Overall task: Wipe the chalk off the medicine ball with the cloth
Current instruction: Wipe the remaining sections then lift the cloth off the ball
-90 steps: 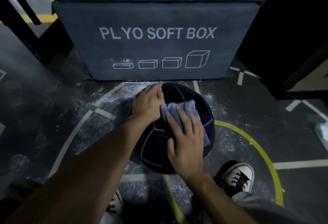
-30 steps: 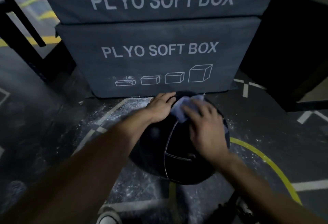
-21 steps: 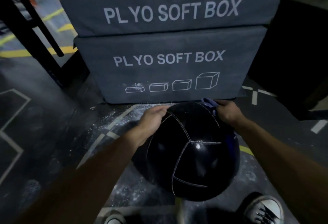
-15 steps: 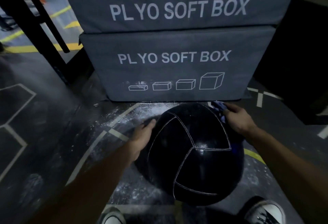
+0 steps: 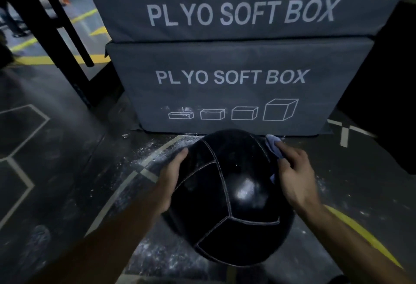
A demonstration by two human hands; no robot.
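Hands flat on medicine ball (image 5: 227, 196) — left hand (image 5: 173, 176) open-fingered, right hand (image 5: 296, 176) pressing cloth (image 5: 273, 145).

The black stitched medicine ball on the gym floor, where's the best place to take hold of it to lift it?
Probably from both sides at its widest part. The black stitched medicine ball is round, glossy and has no handle, so one hand would likely slip. The left hand already lies flat on its left flank; the right hand presses the pale blue cloth to its right flank.
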